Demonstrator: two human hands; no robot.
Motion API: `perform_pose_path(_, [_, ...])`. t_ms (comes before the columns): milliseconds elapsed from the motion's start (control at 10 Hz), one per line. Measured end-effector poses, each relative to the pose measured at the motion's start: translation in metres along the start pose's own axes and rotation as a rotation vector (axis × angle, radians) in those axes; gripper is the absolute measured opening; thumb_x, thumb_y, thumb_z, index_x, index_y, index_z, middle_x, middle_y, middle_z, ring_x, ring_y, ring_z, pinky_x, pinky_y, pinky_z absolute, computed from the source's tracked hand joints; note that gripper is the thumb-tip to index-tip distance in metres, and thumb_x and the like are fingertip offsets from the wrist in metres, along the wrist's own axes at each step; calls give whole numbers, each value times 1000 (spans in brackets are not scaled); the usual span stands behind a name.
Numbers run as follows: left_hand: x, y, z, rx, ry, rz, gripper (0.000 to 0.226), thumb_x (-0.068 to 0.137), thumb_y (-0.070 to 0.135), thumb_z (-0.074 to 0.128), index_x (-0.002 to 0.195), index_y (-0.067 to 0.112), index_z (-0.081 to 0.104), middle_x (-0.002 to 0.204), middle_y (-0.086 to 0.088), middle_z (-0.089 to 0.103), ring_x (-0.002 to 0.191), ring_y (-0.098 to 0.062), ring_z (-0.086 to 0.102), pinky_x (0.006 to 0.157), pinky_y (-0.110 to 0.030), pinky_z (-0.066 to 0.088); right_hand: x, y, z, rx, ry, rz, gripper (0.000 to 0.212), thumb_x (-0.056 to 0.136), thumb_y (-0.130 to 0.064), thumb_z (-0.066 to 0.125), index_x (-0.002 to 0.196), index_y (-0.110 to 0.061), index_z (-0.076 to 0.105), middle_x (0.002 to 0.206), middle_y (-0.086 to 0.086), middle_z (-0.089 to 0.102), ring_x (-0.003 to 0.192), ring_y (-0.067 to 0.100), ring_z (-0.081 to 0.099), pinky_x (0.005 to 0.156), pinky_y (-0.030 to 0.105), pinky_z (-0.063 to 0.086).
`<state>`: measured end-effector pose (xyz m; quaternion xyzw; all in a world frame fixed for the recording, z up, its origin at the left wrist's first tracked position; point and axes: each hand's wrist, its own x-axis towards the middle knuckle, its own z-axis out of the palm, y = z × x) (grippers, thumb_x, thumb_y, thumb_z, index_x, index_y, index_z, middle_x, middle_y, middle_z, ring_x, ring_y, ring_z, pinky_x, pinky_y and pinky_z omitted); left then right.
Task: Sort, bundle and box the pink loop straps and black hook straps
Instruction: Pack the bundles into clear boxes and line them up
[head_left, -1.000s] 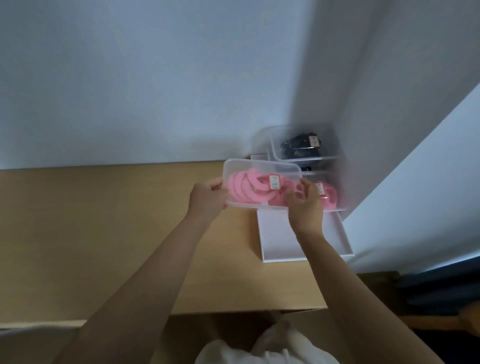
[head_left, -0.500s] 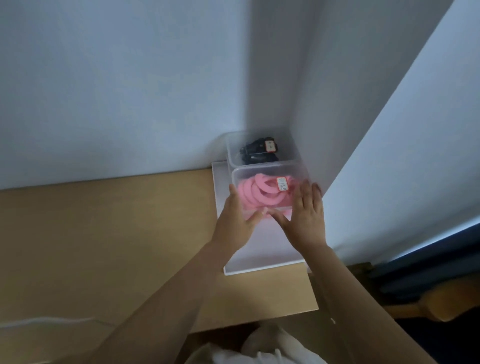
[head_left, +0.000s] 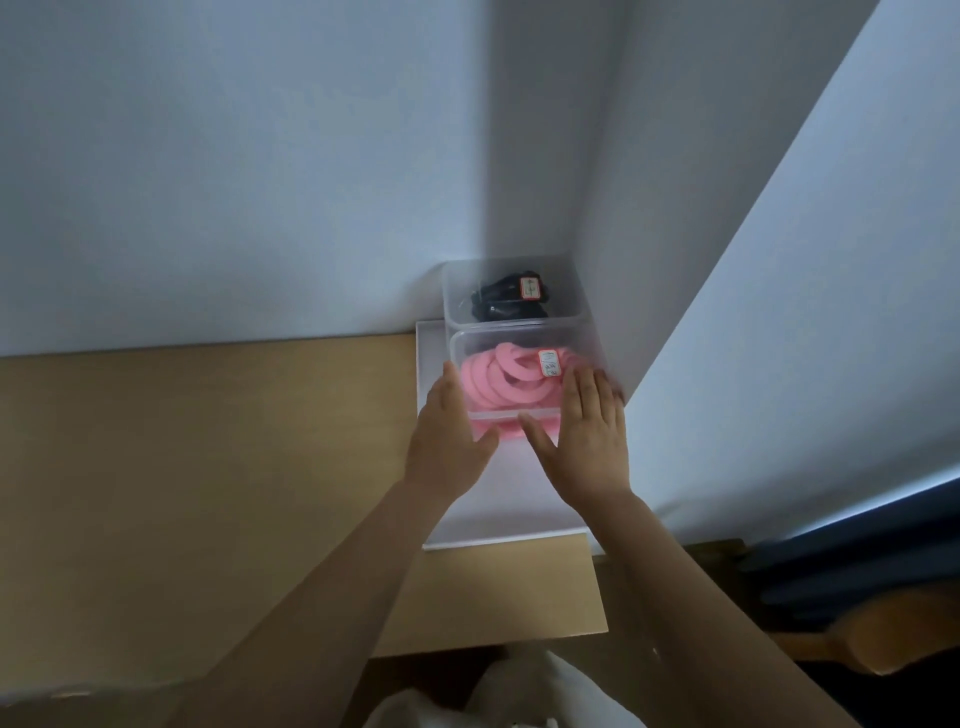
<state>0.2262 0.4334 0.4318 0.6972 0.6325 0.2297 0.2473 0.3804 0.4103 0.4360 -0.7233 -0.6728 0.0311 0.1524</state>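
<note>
Forearms enter from the bottom edge, either side of a fold of white cloth (head_left: 467, 709) at bottom centre. Tan wooden surface (head_left: 208, 467) fills the lower left of the frame. A white tray (head_left: 509, 517) sits on it right of centre, its near edge short of the surface's front edge.

Left hand (head_left: 448, 441) lies flat against the left front of the nearer clear box (head_left: 470, 348). Its fingers are straight and its thumb is spread, so the grip is apart and clamped on nothing. Right hand (head_left: 587, 441) is flat on the right front of the same box, grip likewise apart. The box stands on the tray and holds the pink loop straps (head_left: 498, 382), with a small label (head_left: 549, 362) on top.

Directly behind it, touching, is the rear clear box (head_left: 563, 291), set into the wall corner at frame centre. It holds the black hook straps (head_left: 498, 307) and a red-edged label (head_left: 530, 288). Writing on both labels is illegible.
</note>
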Motion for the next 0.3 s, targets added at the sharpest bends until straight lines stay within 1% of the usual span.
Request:
perform_pose_path(100, [-6,10,-10,126,-31,29,84,88,34,62,149,6,12,155,-15,19,143,-31,17,116,-40,21,-3,-8,-7,-7,-5,-49,79,92,-61,18,137,-1,43,142,17,45,133,35,40,108,45,13])
perform_pose_path(200, [-11,12,-21,256,-71,56,77,93,32,54,150,7,9,158,-12,5,146,-31,2,118,-38,8,-8,-12,-10,-31,-66,-122,68,97,-50,29,148,-6,20,156,12,18,145,28,13,114,34,-2])
perform_pose_path(300, [-25,12,-40,361,-138,85,73,95,35,48,150,8,8,159,-11,6,146,-31,0,118,-37,8,-16,-18,-18,-70,-113,-128,66,99,-45,30,150,-9,9,159,8,3,147,24,0,117,36,-2])
